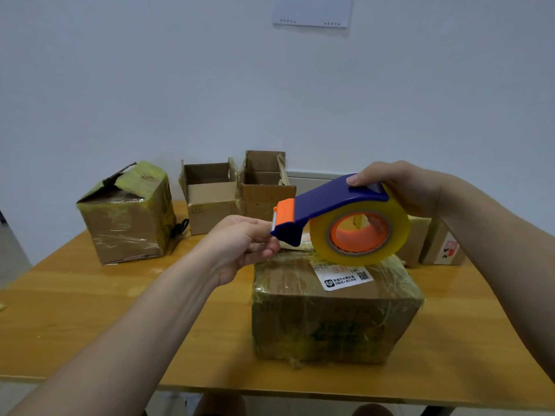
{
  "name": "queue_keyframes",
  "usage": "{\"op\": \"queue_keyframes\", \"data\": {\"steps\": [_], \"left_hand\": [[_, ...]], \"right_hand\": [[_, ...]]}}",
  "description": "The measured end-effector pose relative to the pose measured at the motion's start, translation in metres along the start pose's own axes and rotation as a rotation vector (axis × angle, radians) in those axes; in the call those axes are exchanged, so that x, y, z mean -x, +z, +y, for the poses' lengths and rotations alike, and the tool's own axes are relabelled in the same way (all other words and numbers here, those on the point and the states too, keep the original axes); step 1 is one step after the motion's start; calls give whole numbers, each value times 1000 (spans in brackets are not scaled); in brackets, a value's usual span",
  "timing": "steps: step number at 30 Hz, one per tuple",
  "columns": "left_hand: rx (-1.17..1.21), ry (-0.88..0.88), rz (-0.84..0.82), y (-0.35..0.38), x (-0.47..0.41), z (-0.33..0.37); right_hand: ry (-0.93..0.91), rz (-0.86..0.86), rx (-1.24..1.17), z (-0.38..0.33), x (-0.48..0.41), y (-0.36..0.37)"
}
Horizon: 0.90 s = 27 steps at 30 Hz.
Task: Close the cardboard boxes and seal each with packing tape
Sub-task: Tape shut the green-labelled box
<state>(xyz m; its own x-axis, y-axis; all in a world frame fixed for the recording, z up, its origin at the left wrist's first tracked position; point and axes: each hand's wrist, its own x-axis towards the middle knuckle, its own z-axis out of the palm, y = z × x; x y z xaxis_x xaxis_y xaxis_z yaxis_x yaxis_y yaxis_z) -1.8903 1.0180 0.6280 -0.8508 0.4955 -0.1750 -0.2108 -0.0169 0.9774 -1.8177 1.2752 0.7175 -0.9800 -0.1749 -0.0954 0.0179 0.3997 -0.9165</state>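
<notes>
— Wooden table (pixel 90 310), front edge nearest. First item?
— A closed box (pixel 330 325), right of centre, flaps down, wrapped in old tape, label on top.
— Hands?
— Right hand (pixel 399 187) grips the tape dispenser (pixel 324 202) from above, over that box; whether the roll touches the lid is unclear. Its long axis runs left to right, cutter end leftward. Left hand (pixel 240 244) sits at the cutter, fingers curled, thumb against fingertips (no clear tape can be made out between them).
— Judgement?
— The left hand is nearer the tape's end; the pull would run down onto the lid.
— Farther back?
— A taped box (pixel 129 223) at left, an open box (pixel 210 199), a taller open box (pixel 264 187); small boxes (pixel 441 244) at right, partly hidden.
</notes>
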Motion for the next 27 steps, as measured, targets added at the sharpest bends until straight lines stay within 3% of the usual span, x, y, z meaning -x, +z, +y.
{"op": "queue_keyframes", "data": {"steps": [5,10,15,21,27], "left_hand": [[51,3,9,-7,3,-5],[-171,84,66,-15,3,-6],[-158,43,42,-21,1,-13],[-298,134,99,-23,-4,-7],[-268,46,20,-26,-7,-11]], "right_hand": [[-13,-43,107,-15,-6,10],[-3,-76,206,-20,-15,8],[44,-68,221,-17,-26,7],[57,-84,301,-27,-35,4],[62,-79,339,-45,-47,13]]}}
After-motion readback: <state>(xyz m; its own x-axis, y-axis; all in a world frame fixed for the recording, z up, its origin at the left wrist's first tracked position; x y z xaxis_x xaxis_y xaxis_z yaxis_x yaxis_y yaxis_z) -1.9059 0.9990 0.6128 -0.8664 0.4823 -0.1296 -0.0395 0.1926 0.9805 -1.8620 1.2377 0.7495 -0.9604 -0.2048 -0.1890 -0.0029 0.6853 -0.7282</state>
